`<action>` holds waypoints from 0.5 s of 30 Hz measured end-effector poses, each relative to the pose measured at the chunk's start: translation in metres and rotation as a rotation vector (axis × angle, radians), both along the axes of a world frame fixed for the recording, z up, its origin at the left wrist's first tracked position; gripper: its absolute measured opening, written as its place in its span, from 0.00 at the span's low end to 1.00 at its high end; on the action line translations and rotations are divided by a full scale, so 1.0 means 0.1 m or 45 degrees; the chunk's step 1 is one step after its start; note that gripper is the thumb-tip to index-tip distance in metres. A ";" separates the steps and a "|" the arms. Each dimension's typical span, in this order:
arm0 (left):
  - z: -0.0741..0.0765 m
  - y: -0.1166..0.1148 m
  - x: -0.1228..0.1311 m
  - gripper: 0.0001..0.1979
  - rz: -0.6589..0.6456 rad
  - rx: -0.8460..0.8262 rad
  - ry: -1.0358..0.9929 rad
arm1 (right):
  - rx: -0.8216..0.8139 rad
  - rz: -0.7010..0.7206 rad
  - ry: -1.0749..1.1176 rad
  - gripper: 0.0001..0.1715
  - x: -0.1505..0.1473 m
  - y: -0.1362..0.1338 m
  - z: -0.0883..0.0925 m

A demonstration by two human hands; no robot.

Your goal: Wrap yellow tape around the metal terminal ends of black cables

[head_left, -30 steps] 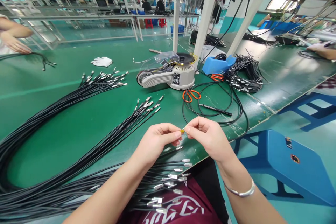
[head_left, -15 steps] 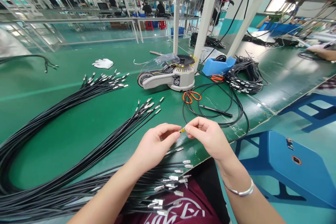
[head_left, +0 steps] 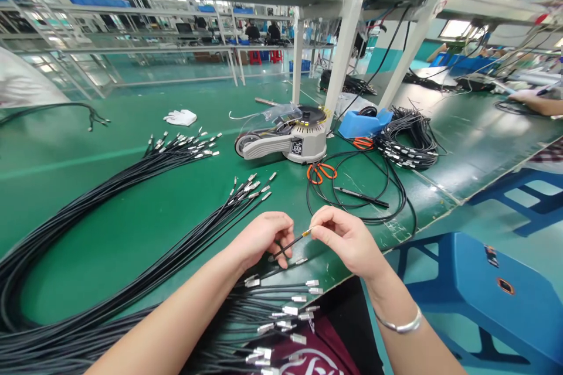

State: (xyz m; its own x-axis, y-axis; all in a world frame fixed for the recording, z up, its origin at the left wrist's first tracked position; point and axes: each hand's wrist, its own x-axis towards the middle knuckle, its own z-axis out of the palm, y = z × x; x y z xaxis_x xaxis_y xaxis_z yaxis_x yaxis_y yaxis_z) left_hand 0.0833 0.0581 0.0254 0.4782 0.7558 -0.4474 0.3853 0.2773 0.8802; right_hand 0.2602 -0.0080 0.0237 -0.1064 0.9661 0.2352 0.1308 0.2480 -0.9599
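Note:
My left hand (head_left: 264, 240) is closed around a thin black cable (head_left: 292, 242) near its end. My right hand (head_left: 345, 240) pinches the cable's tip, where a small yellow piece (head_left: 309, 231) shows. Both hands hover over the near edge of the green table (head_left: 132, 217). Just below them lies a bunch of black cables with metal ends (head_left: 285, 304), reaching over my lap. Two more bunches of the same cables (head_left: 246, 187) fan out on the table to the left.
A grey tape dispenser (head_left: 285, 137) stands mid-table, with orange scissors (head_left: 321, 171), a black pen (head_left: 360, 196) and a cable coil (head_left: 407, 137) beside it. A white glove (head_left: 180, 118) lies farther back. Blue stools (head_left: 475, 293) stand on the right. Another person's hand (head_left: 534, 102) rests far right.
My left hand slid back along the cable, so a longer black stretch now shows between my hands. The camera tilted a little, and the person's arm at far left is gone.

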 end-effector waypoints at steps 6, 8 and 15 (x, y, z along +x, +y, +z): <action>-0.07 0.08 -0.30 0.14 0.269 0.534 0.226 | -0.140 0.011 -0.028 0.11 -0.07 0.06 0.02; -0.03 -0.01 -0.34 0.08 0.292 0.629 0.205 | -0.158 0.038 -0.090 0.13 -0.10 0.09 0.05; 0.00 -0.35 -0.25 0.28 0.253 0.044 -0.503 | -0.183 0.151 -0.202 0.14 -0.31 0.27 0.24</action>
State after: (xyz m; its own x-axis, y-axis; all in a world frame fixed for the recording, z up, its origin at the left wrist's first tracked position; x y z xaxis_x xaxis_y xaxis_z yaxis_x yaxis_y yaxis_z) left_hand 0.0579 0.0233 0.0250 0.4512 0.8616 -0.2325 -0.0403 0.2800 0.9592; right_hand 0.2288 0.0194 0.0474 -0.2457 0.9670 0.0671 0.2610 0.1327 -0.9562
